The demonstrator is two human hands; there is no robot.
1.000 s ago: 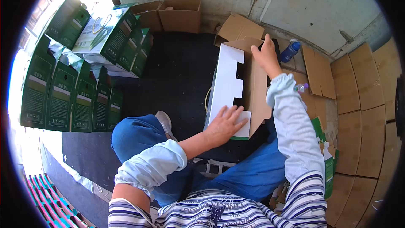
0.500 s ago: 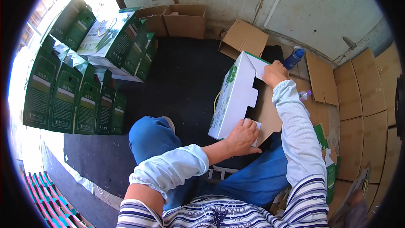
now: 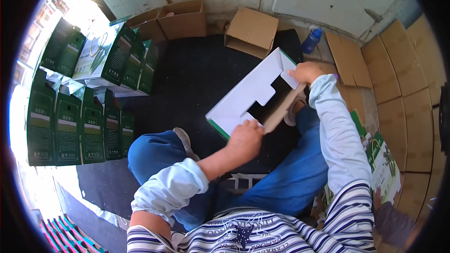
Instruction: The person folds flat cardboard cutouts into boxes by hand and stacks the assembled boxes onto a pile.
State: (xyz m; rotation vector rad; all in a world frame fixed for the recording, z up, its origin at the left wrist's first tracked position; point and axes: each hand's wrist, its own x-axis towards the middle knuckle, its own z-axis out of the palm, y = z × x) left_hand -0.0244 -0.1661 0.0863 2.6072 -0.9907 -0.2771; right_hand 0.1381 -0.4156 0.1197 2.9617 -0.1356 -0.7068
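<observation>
A white and green carton [image 3: 243,90] lies tilted over the black mat, its open side with white tabs and a brown flap facing me. My left hand [image 3: 246,139] is closed on the carton's near corner, by the edge of the opening. At the far right corner, my right hand [image 3: 305,73] grips the carton by a white tab, fingers bent round the edge. The carton's inside looks dark, and the fingertips of both hands are partly hidden.
Green printed boxes [image 3: 68,126] stand stacked at left. Brown cartons [image 3: 185,18] and an open carton [image 3: 253,30] line the wall, near a blue bottle [image 3: 311,41]. Stacked brown cartons [image 3: 396,107] fill the right. Another person's sleeve [image 3: 394,225] and a printed carton [image 3: 386,168] are at lower right.
The carton has turned clockwise and its tabbed side now slants across the mat. Both hands have closed on its ends. A printed carton beside another person's arm has come into view at lower right.
</observation>
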